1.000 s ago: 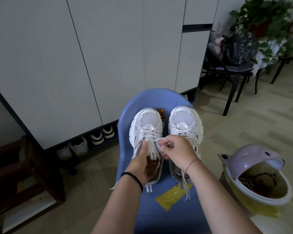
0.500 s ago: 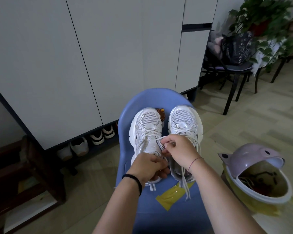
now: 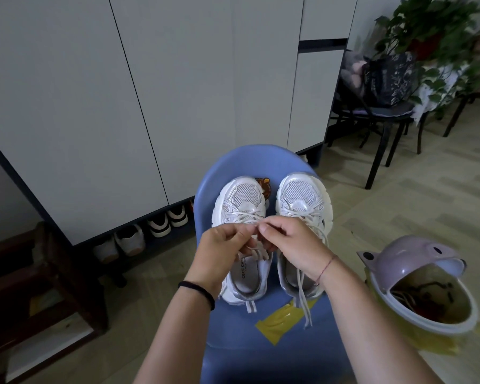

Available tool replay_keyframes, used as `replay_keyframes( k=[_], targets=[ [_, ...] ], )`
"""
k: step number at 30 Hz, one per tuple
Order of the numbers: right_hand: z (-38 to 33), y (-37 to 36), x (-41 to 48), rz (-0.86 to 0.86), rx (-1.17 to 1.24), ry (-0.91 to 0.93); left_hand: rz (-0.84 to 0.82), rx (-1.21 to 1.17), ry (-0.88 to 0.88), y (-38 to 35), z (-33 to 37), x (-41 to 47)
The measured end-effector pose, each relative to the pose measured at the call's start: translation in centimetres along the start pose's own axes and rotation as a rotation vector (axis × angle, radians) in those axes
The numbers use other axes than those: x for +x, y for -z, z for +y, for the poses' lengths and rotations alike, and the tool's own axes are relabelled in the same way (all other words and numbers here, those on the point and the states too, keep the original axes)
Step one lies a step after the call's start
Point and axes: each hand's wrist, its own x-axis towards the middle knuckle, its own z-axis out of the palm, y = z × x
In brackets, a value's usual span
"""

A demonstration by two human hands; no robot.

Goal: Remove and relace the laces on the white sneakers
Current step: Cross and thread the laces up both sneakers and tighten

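Up from the heel of the left sneaker [image 3: 243, 199] comes the left hand [image 3: 219, 245], which now meets the right hand [image 3: 291, 242] over that shoe's tongue. At the lower left of the frame a dark wooden stool [image 3: 53, 273] stands on the floor, and spare shoes [image 3: 158, 225] sit in the gap under the white cabinet [image 3: 150, 79]. In the centre both white sneakers stand side by side, toes away, on the blue chair [image 3: 275, 356]. The left hand, a black band at its wrist, pinches a lace [image 3: 255, 224] between thumb and forefinger. The right hand pinches the same lace just beside it, fingertips nearly touching. The right sneaker [image 3: 302, 195] trails loose laces over its heel onto the seat, their ends beside a yellow tape strip [image 3: 277, 325]. At the lower right a pink-lidded bin [image 3: 408, 259] stands open.
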Motion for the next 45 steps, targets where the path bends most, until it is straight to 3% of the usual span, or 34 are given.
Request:
replay_keyframes(
  k=[4,8,10,14,24,31,38,41,43,45],
  targets=[
    [0.3,0.3,0.4,0.227,-0.050,-0.021,0.054,0.138,0.007,1.5,-0.6,0.4],
    [0.8,0.3,1.1,0.456,0.111,-0.120,0.141,0.181,0.010,3.5,-1.0,0.7],
    [0.4,-0.1,1.1,0.427,0.063,-0.092,0.163,0.190,0.001,3.8,-1.0,0.8],
    [-0.7,-1.2,0.5,0.176,-0.108,0.068,0.086,0.222,-0.031,2.3,-0.8,0.5],
    [-0.6,-0.8,-0.2,-0.053,-0.057,0.007,0.050,0.138,-0.057,1.3,-0.6,0.5],
    [-0.9,-1.0,0.2,0.194,-0.154,0.079,0.051,0.176,-0.047,1.3,-0.9,0.8],
    [0.4,1.2,0.5,0.557,-0.143,-0.087,0.090,0.162,-0.041,2.1,-1.5,1.3],
    [0.3,1.0,0.4,0.557,-0.420,-0.158,0.077,0.175,-0.053,1.9,-1.5,1.2],
    [-0.4,0.3,0.3,0.590,-0.667,-0.080,0.059,0.203,-0.065,1.5,-1.4,1.0],
    [-1.3,-0.3,0.3,0.527,-0.653,0.150,0.043,0.225,-0.073,1.0,-1.4,1.0]
  ],
)
